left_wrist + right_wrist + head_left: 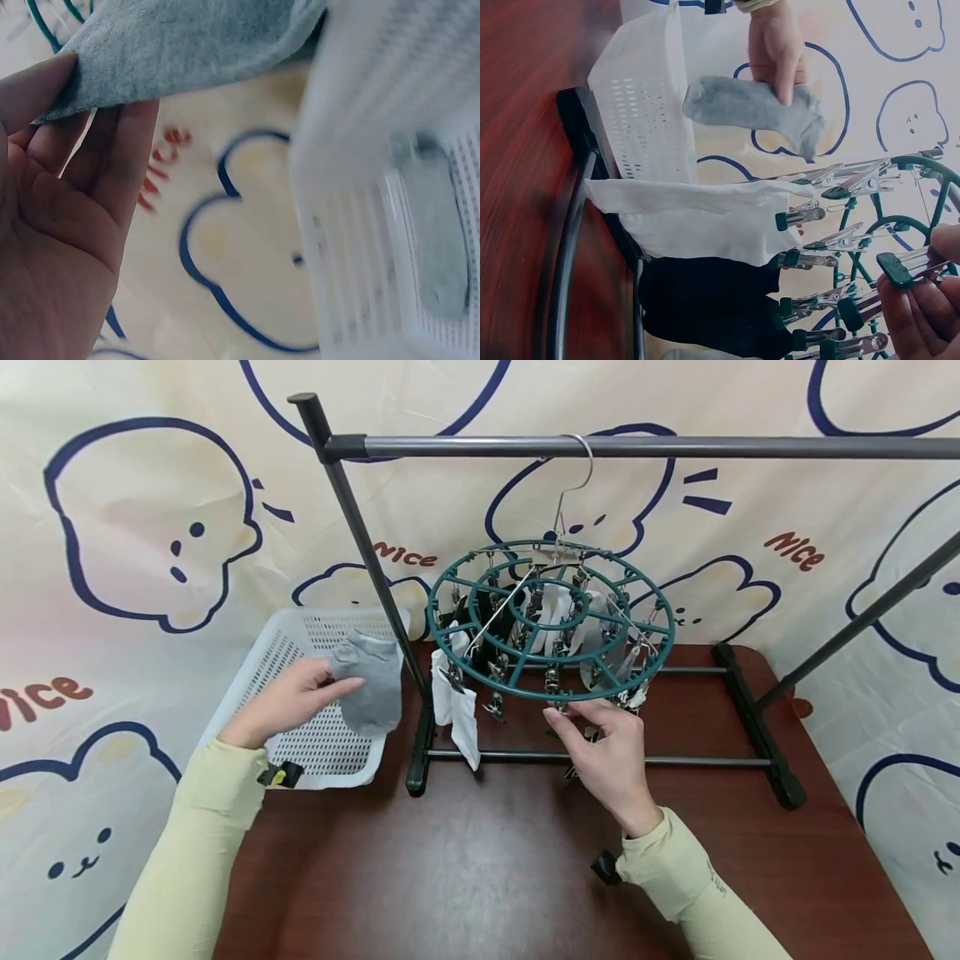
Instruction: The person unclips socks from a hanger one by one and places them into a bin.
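Observation:
My left hand pinches a grey sock by its edge between thumb and fingers, above a white perforated basket. In the right wrist view the sock stretches out flat from the fingertips. My right hand is at the near rim of a round green drying hanger, thumb and fingers pinching a metal clothes peg with green tips. White socks and black socks hang from other pegs nearby.
The hanger hooks onto the top bar of a dark metal rack standing on a brown table. One rack leg rises close beside the basket. Another grey sock lies in the basket. A patterned curtain is behind.

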Action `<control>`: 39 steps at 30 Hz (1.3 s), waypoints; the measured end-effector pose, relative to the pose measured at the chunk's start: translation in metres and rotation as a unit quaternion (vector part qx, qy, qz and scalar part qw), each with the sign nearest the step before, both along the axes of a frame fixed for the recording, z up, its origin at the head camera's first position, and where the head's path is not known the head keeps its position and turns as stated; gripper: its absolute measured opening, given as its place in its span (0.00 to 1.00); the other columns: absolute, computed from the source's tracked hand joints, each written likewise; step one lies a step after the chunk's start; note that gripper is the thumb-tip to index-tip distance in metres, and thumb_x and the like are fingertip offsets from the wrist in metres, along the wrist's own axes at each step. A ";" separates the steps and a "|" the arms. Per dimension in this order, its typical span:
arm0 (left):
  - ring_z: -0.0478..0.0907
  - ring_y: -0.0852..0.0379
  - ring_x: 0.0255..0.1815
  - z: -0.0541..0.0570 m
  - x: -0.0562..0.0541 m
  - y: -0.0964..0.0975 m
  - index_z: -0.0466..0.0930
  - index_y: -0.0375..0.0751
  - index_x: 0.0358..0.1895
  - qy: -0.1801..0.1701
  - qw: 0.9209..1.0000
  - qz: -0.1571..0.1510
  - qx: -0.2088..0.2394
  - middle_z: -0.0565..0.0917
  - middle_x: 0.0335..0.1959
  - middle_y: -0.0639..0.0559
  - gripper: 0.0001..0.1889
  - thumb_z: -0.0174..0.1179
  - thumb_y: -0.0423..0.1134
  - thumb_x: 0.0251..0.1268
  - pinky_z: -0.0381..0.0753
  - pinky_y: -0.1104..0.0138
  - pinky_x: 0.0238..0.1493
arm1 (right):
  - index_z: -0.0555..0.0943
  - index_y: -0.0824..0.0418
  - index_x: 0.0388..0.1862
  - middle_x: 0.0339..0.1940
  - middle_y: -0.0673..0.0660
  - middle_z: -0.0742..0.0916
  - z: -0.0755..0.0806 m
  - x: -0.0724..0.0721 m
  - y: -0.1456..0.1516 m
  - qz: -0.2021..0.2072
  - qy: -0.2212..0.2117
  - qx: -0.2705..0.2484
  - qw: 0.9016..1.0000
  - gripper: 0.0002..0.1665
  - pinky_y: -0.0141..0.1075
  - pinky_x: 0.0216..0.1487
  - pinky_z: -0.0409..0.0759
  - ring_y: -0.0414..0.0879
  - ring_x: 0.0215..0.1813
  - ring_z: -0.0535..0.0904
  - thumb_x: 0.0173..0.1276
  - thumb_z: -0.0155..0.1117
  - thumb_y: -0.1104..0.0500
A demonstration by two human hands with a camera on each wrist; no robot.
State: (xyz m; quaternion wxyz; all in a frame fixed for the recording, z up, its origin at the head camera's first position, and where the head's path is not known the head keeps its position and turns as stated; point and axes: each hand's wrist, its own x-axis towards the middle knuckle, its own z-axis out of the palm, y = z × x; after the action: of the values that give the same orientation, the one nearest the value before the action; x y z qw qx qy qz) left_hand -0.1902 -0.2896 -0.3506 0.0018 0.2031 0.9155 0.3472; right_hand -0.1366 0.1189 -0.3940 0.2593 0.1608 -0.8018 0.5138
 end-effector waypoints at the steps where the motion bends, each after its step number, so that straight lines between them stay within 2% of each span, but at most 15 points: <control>1: 0.62 0.61 0.18 -0.001 -0.004 -0.006 0.65 0.41 0.21 -0.005 1.000 0.015 -0.002 0.62 0.17 0.57 0.22 0.63 0.38 0.76 0.65 0.67 0.23 | 0.91 0.65 0.38 0.32 0.57 0.91 0.000 0.000 0.000 0.000 -0.001 0.000 1.000 0.07 0.29 0.33 0.77 0.35 0.31 0.81 0.61 0.78 0.65; 5: 0.67 0.58 0.24 -0.003 -0.023 -0.029 0.74 0.35 0.31 -0.017 0.997 0.071 0.006 0.69 0.23 0.51 0.17 0.59 0.42 0.79 0.66 0.66 0.27 | 0.92 0.65 0.38 0.33 0.57 0.92 0.001 0.000 0.001 -0.004 -0.004 0.002 1.000 0.07 0.30 0.33 0.77 0.36 0.31 0.81 0.62 0.78 0.65; 8: 0.69 0.55 0.29 -0.004 -0.037 -0.044 0.76 0.35 0.39 -0.020 0.994 0.112 -0.002 0.72 0.27 0.47 0.17 0.55 0.47 0.81 0.67 0.65 0.31 | 0.92 0.64 0.37 0.32 0.56 0.91 0.001 -0.001 0.002 -0.007 -0.007 0.004 1.000 0.06 0.33 0.31 0.77 0.36 0.30 0.81 0.62 0.78 0.64; 11: 0.69 0.53 0.28 -0.005 -0.051 -0.056 0.74 0.35 0.39 -0.028 0.989 0.145 -0.022 0.70 0.26 0.48 0.20 0.54 0.51 0.81 0.67 0.63 0.30 | 0.92 0.63 0.37 0.31 0.56 0.91 0.003 -0.001 0.003 -0.010 -0.012 0.003 1.000 0.06 0.33 0.30 0.75 0.35 0.30 0.80 0.62 0.78 0.63; 17: 0.68 0.52 0.24 -0.016 -0.078 -0.079 0.69 0.35 0.35 -0.032 0.982 0.178 -0.045 0.68 0.23 0.51 0.20 0.51 0.49 0.83 0.68 0.61 0.25 | 0.92 0.63 0.36 0.30 0.56 0.91 0.003 -0.002 0.004 -0.012 -0.024 -0.003 1.000 0.06 0.29 0.31 0.75 0.34 0.30 0.80 0.63 0.78 0.62; 21: 0.68 0.51 0.23 -0.020 -0.086 -0.091 0.68 0.34 0.33 -0.029 0.974 0.219 -0.059 0.67 0.22 0.49 0.20 0.50 0.46 0.84 0.68 0.60 0.24 | 0.92 0.62 0.36 0.30 0.55 0.91 0.003 -0.002 0.003 -0.011 -0.024 -0.004 1.000 0.05 0.32 0.31 0.75 0.34 0.30 0.79 0.63 0.78 0.62; 25: 0.69 0.48 0.26 -0.023 -0.091 -0.096 0.70 0.33 0.35 -0.022 0.963 0.259 -0.074 0.69 0.23 0.46 0.19 0.49 0.45 0.84 0.68 0.57 0.26 | 0.92 0.61 0.36 0.30 0.55 0.91 0.003 -0.002 0.003 -0.016 -0.022 -0.001 1.000 0.05 0.33 0.30 0.73 0.35 0.29 0.77 0.62 0.79 0.61; 28: 0.71 0.44 0.27 -0.027 -0.095 -0.095 0.72 0.31 0.34 0.003 0.953 0.286 -0.100 0.73 0.25 0.41 0.19 0.51 0.43 0.83 0.69 0.54 0.28 | 0.92 0.61 0.36 0.29 0.55 0.91 0.002 -0.002 0.002 -0.016 -0.025 0.000 1.000 0.05 0.31 0.30 0.71 0.36 0.28 0.76 0.62 0.79 0.61; 33: 0.76 0.39 0.30 -0.037 -0.103 -0.088 0.78 0.28 0.33 0.039 0.940 0.293 -0.173 0.81 0.29 0.33 0.17 0.54 0.39 0.80 0.73 0.49 0.32 | 0.92 0.62 0.35 0.29 0.54 0.90 0.002 -0.002 0.002 -0.011 -0.024 0.002 1.000 0.05 0.30 0.30 0.72 0.36 0.28 0.77 0.63 0.79 0.61; 39: 0.76 0.39 0.30 -0.044 -0.113 -0.076 0.78 0.30 0.34 0.044 0.936 0.278 -0.213 0.81 0.30 0.34 0.14 0.55 0.38 0.78 0.73 0.48 0.33 | 0.92 0.59 0.38 0.30 0.53 0.91 0.001 -0.003 0.003 -0.014 -0.017 -0.002 1.000 0.06 0.29 0.29 0.70 0.36 0.27 0.75 0.62 0.79 0.61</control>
State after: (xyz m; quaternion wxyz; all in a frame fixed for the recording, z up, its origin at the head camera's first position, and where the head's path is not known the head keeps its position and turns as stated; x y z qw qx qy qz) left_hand -0.3034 -0.3653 -0.3943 -0.0924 -0.0494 0.9870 0.1218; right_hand -0.1397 0.1220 -0.3928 0.2531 0.1403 -0.8073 0.5143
